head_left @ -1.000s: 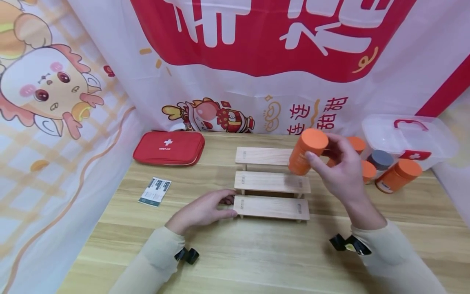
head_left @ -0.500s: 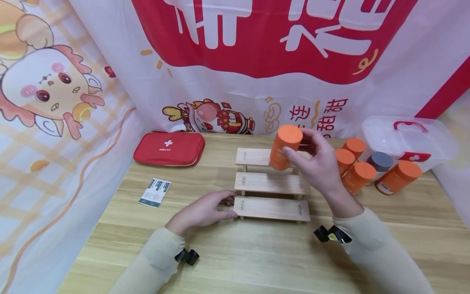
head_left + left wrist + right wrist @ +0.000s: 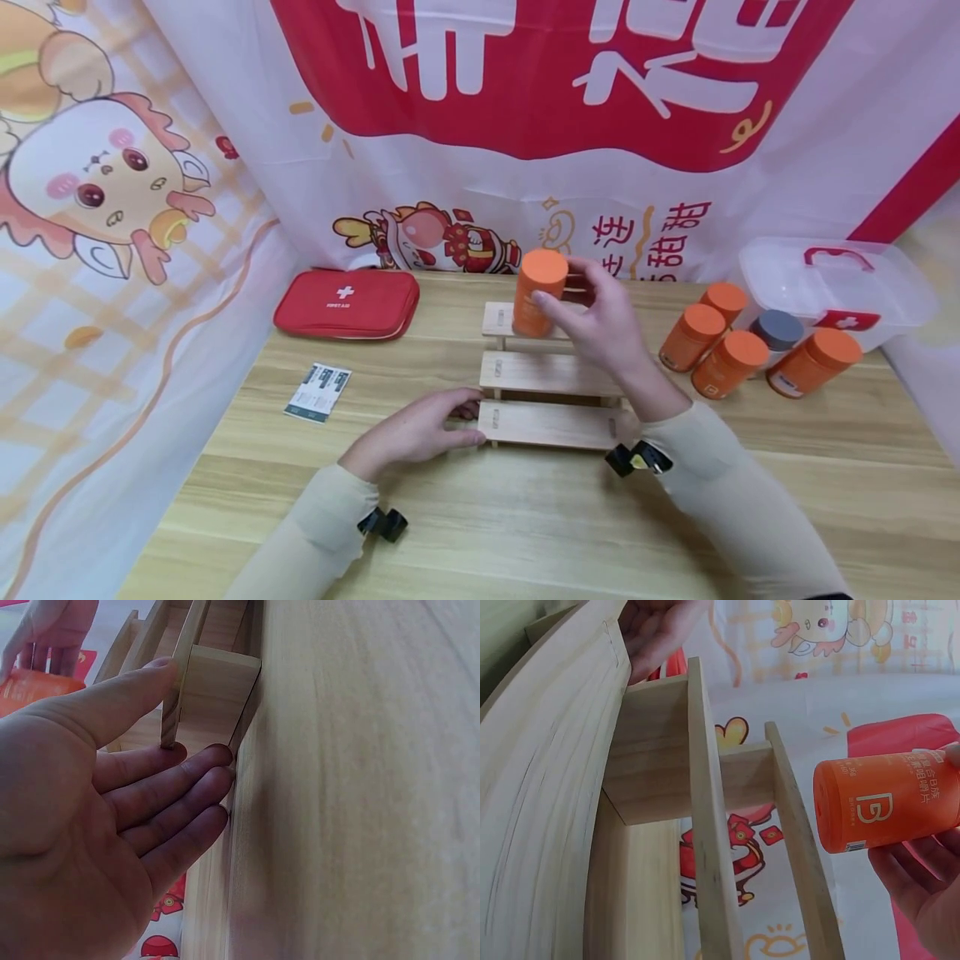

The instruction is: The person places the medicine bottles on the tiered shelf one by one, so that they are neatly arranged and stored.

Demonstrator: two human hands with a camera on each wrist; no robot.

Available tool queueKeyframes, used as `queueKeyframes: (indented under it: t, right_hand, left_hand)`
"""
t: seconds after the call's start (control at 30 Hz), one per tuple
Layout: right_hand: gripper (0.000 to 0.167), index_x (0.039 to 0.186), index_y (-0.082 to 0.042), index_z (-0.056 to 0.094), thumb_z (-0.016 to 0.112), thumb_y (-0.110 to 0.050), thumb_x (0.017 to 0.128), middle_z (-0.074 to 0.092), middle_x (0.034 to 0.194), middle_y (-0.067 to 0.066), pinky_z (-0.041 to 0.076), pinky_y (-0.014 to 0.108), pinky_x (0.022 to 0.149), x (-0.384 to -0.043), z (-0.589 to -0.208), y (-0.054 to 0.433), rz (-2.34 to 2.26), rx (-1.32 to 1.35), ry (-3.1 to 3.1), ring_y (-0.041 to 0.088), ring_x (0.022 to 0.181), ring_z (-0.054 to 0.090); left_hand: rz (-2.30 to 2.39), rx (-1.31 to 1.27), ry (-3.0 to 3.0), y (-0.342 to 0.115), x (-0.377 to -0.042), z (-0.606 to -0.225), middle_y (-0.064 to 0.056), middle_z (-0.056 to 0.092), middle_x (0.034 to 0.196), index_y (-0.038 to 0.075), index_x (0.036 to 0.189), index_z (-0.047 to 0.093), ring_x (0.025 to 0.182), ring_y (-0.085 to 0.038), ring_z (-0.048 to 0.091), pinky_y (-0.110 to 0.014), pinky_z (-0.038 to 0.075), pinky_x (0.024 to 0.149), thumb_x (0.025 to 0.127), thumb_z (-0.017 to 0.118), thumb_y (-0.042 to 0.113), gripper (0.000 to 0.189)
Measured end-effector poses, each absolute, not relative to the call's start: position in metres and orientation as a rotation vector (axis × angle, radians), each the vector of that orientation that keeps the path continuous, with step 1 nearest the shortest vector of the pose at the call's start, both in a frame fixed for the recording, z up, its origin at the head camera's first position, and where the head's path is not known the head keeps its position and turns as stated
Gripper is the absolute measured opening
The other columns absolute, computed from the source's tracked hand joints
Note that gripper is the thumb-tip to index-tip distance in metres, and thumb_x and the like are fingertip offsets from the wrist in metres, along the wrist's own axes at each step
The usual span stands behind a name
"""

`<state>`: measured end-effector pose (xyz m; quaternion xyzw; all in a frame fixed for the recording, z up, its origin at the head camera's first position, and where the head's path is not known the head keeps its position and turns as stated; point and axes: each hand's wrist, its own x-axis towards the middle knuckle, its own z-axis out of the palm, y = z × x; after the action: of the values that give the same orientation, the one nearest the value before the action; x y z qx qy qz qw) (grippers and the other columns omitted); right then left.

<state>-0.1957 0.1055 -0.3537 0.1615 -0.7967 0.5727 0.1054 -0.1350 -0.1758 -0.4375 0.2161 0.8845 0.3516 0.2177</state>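
Note:
My right hand [image 3: 600,317] holds an orange supplement bottle [image 3: 538,296] upright over the left part of the top step of a three-step wooden rack [image 3: 555,423]. The right wrist view shows the bottle [image 3: 889,801] with its base a little apart from the top board, fingers along its side. At the left end of the lowest step, my left hand [image 3: 423,425] pinches the board's edge. In the left wrist view its thumb lies on the board's upper face and a fingertip on the underside, the other fingers near the support.
Several orange bottles [image 3: 729,364] and a grey-capped bottle [image 3: 777,329] stand right of the rack. Behind them is a clear first-aid box [image 3: 840,279]. A red first-aid pouch [image 3: 345,304] and a printed packet [image 3: 318,392] lie left on the wooden table [image 3: 480,533].
My right hand has carried the orange bottle leftward from near the bottle group to the top step's left part. My left hand stays at the rack's end.

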Motion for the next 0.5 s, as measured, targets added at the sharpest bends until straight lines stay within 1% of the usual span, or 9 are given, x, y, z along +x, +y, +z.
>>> queueKeyframes:
  t: [0.03, 0.17, 0.5]
  right_hand:
    - [0.06, 0.147, 0.001, 0.057, 0.084, -0.021, 0.097, 0.068, 0.137, 0.018, 0.06, 0.048, 0.11, -0.197, -0.354, 0.104, 1.686, 0.482, -2.35, 0.033, 0.125, 0.067]
    - [0.063, 0.149, 0.0, 0.056, 0.084, -0.023, 0.097, 0.068, 0.139, 0.018, 0.06, 0.049, 0.109, -0.202, -0.355, 0.097, 1.663, 0.495, -2.377, 0.033, 0.126, 0.066]
    - [0.067, 0.154, -0.002, 0.05, 0.081, -0.023, 0.099, 0.064, 0.142, 0.018, 0.064, 0.043, 0.104, -0.207, -0.357, 0.09, 1.655, 0.484, -2.467, 0.033, 0.13, 0.064]
  left_hand:
    - [0.97, 0.593, 2.451, -0.176, -0.135, -0.437, -0.002, 0.074, 0.134, 0.009, 0.151, 0.058, 0.128, -0.021, 0.068, -0.048, 0.053, 0.117, 0.101, 0.078, 0.033, 0.059]
    - [0.963, 0.578, 2.453, -0.175, -0.135, -0.436, -0.003, 0.073, 0.135, 0.009, 0.152, 0.057, 0.129, -0.022, 0.067, -0.049, 0.052, 0.118, 0.101, 0.078, 0.033, 0.06]
    - [0.955, 0.559, 2.456, -0.174, -0.135, -0.437, -0.003, 0.073, 0.135, 0.01, 0.153, 0.057, 0.13, -0.022, 0.067, -0.05, 0.051, 0.119, 0.101, 0.078, 0.033, 0.061]
